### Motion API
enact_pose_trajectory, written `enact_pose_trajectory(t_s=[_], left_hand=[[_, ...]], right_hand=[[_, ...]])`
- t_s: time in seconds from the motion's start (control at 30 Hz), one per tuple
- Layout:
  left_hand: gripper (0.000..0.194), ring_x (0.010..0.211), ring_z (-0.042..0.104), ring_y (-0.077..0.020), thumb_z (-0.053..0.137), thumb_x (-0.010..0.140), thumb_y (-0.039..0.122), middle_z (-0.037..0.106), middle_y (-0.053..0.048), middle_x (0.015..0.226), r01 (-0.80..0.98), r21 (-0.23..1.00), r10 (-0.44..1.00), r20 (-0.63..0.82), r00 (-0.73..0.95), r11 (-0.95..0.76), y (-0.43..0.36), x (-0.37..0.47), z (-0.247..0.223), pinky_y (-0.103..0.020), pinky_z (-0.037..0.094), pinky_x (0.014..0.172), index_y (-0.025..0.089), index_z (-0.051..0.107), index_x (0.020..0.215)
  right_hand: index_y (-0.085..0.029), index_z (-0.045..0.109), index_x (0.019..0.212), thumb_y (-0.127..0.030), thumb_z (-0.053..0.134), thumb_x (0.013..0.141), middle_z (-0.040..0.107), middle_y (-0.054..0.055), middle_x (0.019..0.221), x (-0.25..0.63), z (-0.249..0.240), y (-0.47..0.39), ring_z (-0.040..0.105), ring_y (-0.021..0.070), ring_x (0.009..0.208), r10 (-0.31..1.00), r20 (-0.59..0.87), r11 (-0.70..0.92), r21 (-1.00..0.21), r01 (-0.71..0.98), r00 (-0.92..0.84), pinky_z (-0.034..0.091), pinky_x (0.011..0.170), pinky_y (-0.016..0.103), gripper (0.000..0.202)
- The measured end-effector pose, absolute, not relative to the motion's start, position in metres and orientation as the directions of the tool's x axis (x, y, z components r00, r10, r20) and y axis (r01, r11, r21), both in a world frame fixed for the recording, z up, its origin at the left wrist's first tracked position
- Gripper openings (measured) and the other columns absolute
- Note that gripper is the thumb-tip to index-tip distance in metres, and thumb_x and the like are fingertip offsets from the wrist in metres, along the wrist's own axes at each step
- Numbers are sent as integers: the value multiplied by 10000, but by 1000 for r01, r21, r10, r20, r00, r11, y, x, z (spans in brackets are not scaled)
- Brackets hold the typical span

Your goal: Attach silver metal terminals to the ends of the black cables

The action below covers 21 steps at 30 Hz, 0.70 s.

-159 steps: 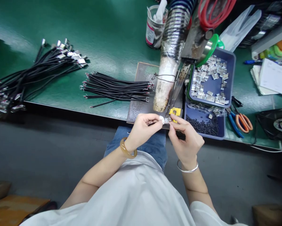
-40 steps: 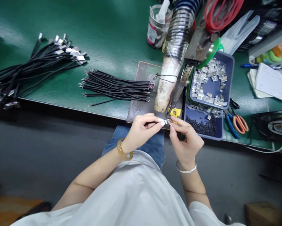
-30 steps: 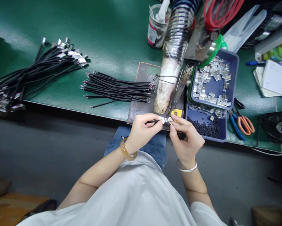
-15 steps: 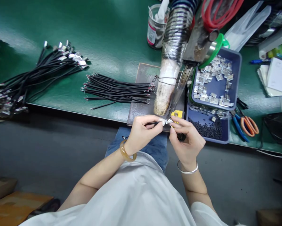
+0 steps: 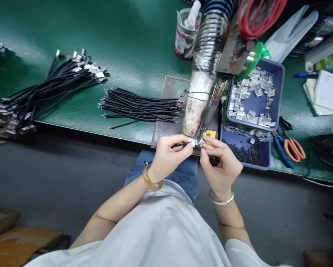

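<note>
My left hand (image 5: 170, 155) pinches a thin black cable (image 5: 182, 144) near its end, close to the front edge of the bench. At that end sits a small silver metal connector (image 5: 194, 143), between the fingertips of both hands. My right hand (image 5: 223, 159) has its fingers bent around the connector's right side, and thumb and fingers also pinch a thin, light piece too small to name. Just above the fingers are a yellow item (image 5: 210, 134) and the lower end of a wrapped hose (image 5: 192, 115). A soldering-like metal tool (image 5: 215, 105) slants down beside the hose.
Black cables (image 5: 141, 105) lie on the green bench (image 5: 133, 48), with a connector-ended bundle (image 5: 41, 89) farther left. To the right are a tray of metal parts (image 5: 259, 105), a tray of black pieces (image 5: 245, 154), orange-handled scissors (image 5: 294, 148) and blue pliers (image 5: 282, 152). A cup (image 5: 184, 40) stands behind.
The bench items at the left appear slightly farther right as the view shifts. Both hands stay almost in place, with the same cable and connector between them.
</note>
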<state>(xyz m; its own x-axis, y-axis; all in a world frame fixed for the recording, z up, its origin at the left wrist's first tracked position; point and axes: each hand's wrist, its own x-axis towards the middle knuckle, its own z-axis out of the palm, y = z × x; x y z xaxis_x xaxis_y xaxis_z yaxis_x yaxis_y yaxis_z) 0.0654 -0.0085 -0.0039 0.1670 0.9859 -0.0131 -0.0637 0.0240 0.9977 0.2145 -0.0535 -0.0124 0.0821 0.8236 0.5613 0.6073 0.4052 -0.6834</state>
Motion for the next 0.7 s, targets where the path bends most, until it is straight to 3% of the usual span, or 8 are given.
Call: enact_pose_trajectory(t_s=[0.3, 0.43, 0.5, 0.6, 0.7], left_hand=[[119, 676, 697, -132, 662, 769, 169, 782, -38, 787, 45, 998, 982, -54, 182, 46, -14, 64, -10, -157, 505, 541, 133, 774, 788], [150, 679, 699, -132, 614, 838, 141, 779, -40, 789, 280, 934, 949, 140, 282, -221, -20, 57, -3, -186, 492, 562, 146, 764, 830], [151, 632, 685, -154, 609, 848, 112, 752, -51, 732, 452, 760, 836, 212, 506, -466, -30, 51, 0, -240, 477, 553, 142, 740, 780], [159, 560, 664, -197, 664, 795, 44, 707, -68, 634, 451, 481, 527, 28, 850, -752, -54, 47, -3, -311, 407, 484, 141, 701, 674], [204, 546, 658, -194, 701, 765, 12, 703, -80, 596, 326, 446, 276, -175, 945, -833, -74, 50, -14, -323, 339, 431, 146, 691, 611]], right_hand=[[-222, 635, 886, -96, 688, 864, 763, 65, 1124, 217, -16, -60, 764, 190, 952, 826, 558, 409, -693, 594, 83, 657, 827, 344, 138], [-210, 654, 881, -94, 700, 853, 772, 61, 1062, 216, -12, -59, 769, 202, 917, 813, 543, 389, -775, 498, 210, 656, 824, 378, 128], [-206, 651, 872, -109, 704, 850, 775, 45, 1003, 216, -9, -57, 773, 199, 846, 769, 554, 411, -811, 417, 318, 662, 759, 370, 113], [-210, 646, 851, -175, 718, 843, 768, 2, 859, 226, -4, -55, 737, 163, 663, 667, 596, 509, -803, 311, 447, 632, 563, 301, 81], [-242, 659, 782, -270, 742, 803, 729, -31, 713, 248, -3, -51, 624, 150, 452, 588, 643, 594, -755, 278, 491, 531, 372, 285, 91]])
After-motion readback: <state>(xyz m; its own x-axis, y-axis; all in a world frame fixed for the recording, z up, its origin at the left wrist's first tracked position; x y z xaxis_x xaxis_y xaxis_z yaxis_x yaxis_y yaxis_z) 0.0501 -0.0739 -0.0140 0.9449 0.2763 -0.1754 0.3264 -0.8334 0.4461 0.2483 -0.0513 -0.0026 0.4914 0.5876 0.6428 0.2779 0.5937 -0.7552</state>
